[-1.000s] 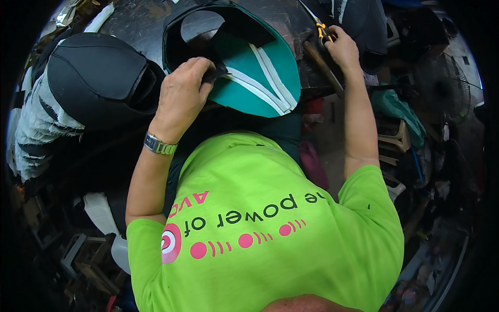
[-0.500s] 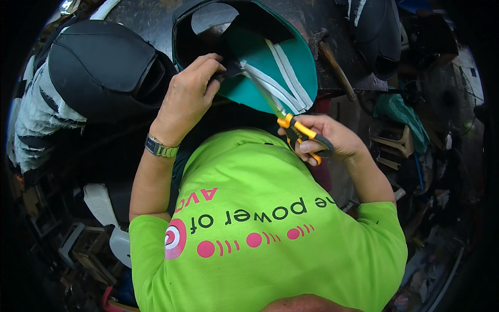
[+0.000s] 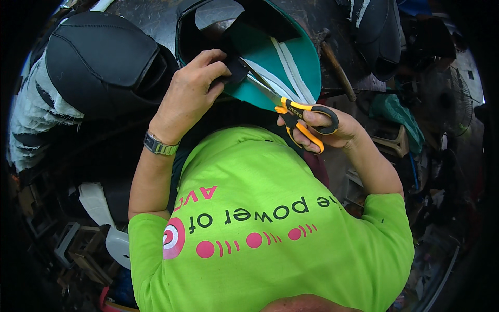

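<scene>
My right hand (image 3: 340, 130) grips a pair of yellow-and-black scissors (image 3: 291, 108), its fingers in the handle loops. The blades are parted and point up and left at the edge of a black piece with green lining (image 3: 310, 65). Two whitish strips (image 3: 290, 65) run along the green side and meet near its lower right edge. My left hand (image 3: 193, 96), with a watch on the wrist, pinches the black edge of this piece just left of the blade tips. Its fingertips partly hide the held edge.
A bulky black padded cover (image 3: 99, 57) with frayed pale edging lies at the left. On the dark table (image 3: 150, 23), a wooden-handled hammer (image 3: 338, 70) rests right of the lined piece. Another black cover (image 3: 377, 39) lies further right. A fan (image 3: 457, 96) stands beyond it.
The scissors' blades and handles have spread apart. My right hand has shifted slightly right, and the lined piece has moved a little the same way. My left hand keeps its pinch.
</scene>
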{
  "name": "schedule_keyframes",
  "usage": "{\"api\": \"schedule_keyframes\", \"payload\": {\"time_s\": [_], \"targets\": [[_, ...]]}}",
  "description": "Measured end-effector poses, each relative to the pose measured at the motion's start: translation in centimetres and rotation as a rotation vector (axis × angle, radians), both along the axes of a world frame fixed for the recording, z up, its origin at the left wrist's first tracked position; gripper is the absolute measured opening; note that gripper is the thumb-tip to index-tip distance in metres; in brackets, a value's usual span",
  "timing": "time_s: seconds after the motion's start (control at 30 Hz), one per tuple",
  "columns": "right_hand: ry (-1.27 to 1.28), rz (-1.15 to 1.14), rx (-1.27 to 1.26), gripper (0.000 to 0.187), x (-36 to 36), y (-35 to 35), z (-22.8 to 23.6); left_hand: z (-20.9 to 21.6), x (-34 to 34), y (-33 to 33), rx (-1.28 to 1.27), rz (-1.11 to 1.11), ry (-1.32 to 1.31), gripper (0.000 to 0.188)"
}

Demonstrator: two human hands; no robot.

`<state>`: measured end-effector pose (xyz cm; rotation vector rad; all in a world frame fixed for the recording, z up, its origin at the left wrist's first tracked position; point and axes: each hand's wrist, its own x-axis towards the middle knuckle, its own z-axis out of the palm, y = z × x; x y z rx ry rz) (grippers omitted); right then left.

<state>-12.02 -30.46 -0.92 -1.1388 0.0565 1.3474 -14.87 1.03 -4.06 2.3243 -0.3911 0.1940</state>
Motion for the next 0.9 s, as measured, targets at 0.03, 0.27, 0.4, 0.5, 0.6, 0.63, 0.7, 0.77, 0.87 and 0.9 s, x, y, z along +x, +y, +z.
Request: {"api": "schedule_keyframes", "payload": {"time_s": [0.03,0.27,0.4,0.5,0.6,0.63,0.7,0.77,0.87,0.9], "targets": [[-0.001,-0.013,0.007,0.062,0.2,0.0,0.0,0.0,0.0,0.0,-0.001,0.002,0.001,0.025],[-0.099,0.018,-0.072,0.047,0.4,0.0,0.1,-0.2,-0.2,-0.3,0.002,0.023,-0.004,0.024],[-0.199,0.033,-0.141,0.043,0.4,0.2,0.2,-0.4,-0.2,-0.3,0.021,0.027,-0.028,0.023],[-0.24,0.052,-0.216,0.043,0.5,-0.2,0.6,0.1,-0.1,-0.8,0.04,0.019,-0.106,0.019],[-0.326,0.006,-0.199,0.047,0.6,-1.3,1.2,1.7,0.0,-1.6,0.157,-0.038,-0.163,0.018],[-0.375,-0.027,-0.163,0.048,0.6,-1.8,1.5,2.6,0.0,-1.9,0.221,-0.068,-0.155,0.019],[-0.479,-0.207,0.011,0.054,0.6,-2.6,1.9,4.5,0.4,-2.2,0.306,-0.165,-0.104,0.021],[-0.881,-0.401,-0.224,0.061,1.1,-2.5,1.6,6.6,1.1,-2.3,0.333,-0.311,-0.056,0.023],[-1.148,-0.576,-0.308,0.062,3.8,-1.4,0.3,8.6,4.8,-3.1,0.427,-0.326,-0.229,0.023],[-1.218,-0.615,-0.312,0.061,4.9,-0.7,-0.4,8.8,6.5,-3.5,0.435,-0.332,-0.384,0.023]]}}
